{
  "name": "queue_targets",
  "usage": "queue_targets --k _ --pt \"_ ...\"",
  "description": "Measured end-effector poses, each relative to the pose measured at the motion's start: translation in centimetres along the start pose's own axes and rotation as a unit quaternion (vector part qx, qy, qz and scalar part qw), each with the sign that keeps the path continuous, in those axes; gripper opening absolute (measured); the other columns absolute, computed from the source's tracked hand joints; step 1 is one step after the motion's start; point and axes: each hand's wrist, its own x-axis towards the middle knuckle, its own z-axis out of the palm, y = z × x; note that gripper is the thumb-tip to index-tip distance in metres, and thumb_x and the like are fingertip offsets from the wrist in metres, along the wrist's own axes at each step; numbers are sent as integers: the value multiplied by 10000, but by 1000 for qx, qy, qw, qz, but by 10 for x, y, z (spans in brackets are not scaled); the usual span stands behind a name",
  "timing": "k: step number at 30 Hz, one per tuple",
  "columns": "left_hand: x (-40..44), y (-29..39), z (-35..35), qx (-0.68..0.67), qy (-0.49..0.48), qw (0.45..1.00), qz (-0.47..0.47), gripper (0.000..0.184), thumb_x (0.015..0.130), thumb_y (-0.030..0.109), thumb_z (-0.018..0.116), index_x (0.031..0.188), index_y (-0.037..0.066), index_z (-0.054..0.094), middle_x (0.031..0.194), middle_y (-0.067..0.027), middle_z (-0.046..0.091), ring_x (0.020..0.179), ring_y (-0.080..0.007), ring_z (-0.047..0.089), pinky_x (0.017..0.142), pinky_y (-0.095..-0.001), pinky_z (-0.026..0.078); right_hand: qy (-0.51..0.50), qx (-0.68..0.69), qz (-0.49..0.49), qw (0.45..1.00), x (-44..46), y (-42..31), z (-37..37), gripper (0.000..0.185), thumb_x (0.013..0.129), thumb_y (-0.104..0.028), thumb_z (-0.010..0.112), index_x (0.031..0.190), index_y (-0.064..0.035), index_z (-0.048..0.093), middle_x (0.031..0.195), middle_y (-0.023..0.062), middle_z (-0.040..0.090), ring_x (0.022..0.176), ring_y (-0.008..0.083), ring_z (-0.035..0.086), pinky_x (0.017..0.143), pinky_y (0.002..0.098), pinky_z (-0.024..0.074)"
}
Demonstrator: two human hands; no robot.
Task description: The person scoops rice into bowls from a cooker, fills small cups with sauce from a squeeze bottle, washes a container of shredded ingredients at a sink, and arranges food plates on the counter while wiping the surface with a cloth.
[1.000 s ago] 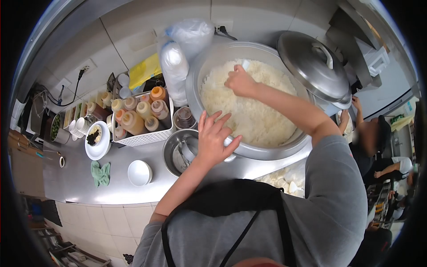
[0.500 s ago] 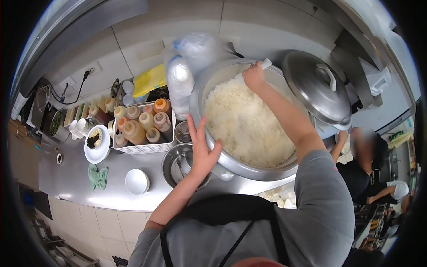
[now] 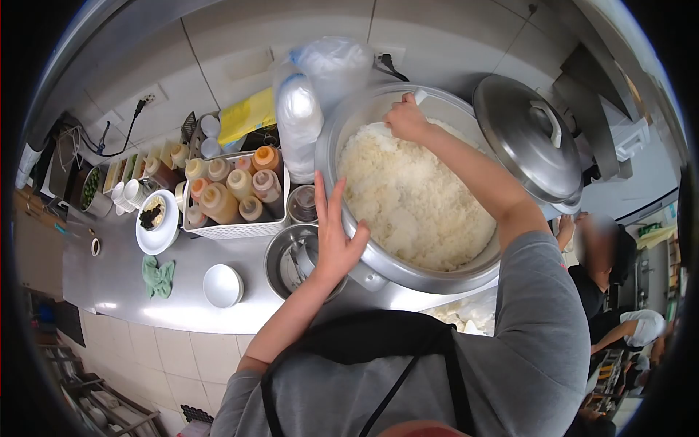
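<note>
Head view: the right hand (image 3: 405,119) held a white utensil (image 3: 420,95) aslant in a big pot (image 3: 408,274) of rice

The white utensil was inside the pot, at the far side of the rice (image 3: 419,197). Its long axis ran slantwise: the end of the handle pointed up and to the right, toward the far rim, and the other end went down and to the left, toward the rice. How deep this lower end sat I cannot tell, because it was nearly as white as the grains and partly behind the fingers. The right hand's grip was closed around the handle, with only a short piece standing out above the fist.

The left hand (image 3: 339,240) was at the left side of the pot, its grip wide and holding nothing, with thumb and fingers spread along the rim. Below its wrist was a metal bowl (image 3: 269,266) on the counter (image 3: 182,313), just beside the pot. Farther left stood a white basket (image 3: 240,231) of bottles (image 3: 218,204). To the right of the pot, a round metal lid (image 3: 510,142) leaned, its handle upward.
</note>
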Motion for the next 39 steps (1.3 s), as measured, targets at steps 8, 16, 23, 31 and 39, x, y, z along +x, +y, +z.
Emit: queue_targets --k 8,16,23,31,39 --pt "0 1 2 -8 12 1000 1 666 662 29 527 1292 20 310 1405 -244 74 1296 -389 152 1034 -423 199 20 90 -50 994 -3 -28 -17 103 735 -170 572 665 -132 637 636 92 560 712 226 520 802 388 249" --pt "-2 -2 1 -17 14 1000 0 686 671 44 537 1308 24 283 1397 -264 57 1286 -413 156 1025 -430 219 51 171 -88 980 -23 -49 -33 79 730 -153 589 670 -133 635 598 60 560 701 201 526 797 382 249" --pt "-3 -2 2 -20 23 999 10 701 669 50 544 1315 39 274 1397 -262 64 1287 -405 155 1027 -422 216 89 155 -142 974 -35 -62 -48 126 728 -188 526 648 -172 622 637 41 576 765 216 554 763 424 286" --pt "-3 -3 4 -21 32 999 0 720 660 53 556 1319 48 266 1399 -253 84 1296 -384 153 1031 -412 214 73 85 -249 962 -94 -100 -90 19 625 -108 585 637 -122 587 639 -10 550 762 170 501 781 378 305" --pt "-2 0 2 -36 19 999 -10 741 654 40 561 1325 49 246 1405 -241 64 1300 -376 143 1036 -413 206 -49 74 -406 910 -153 -87 -132 50 617 -99 555 654 -118 583 621 -33 524 758 161 491 820 369 322"
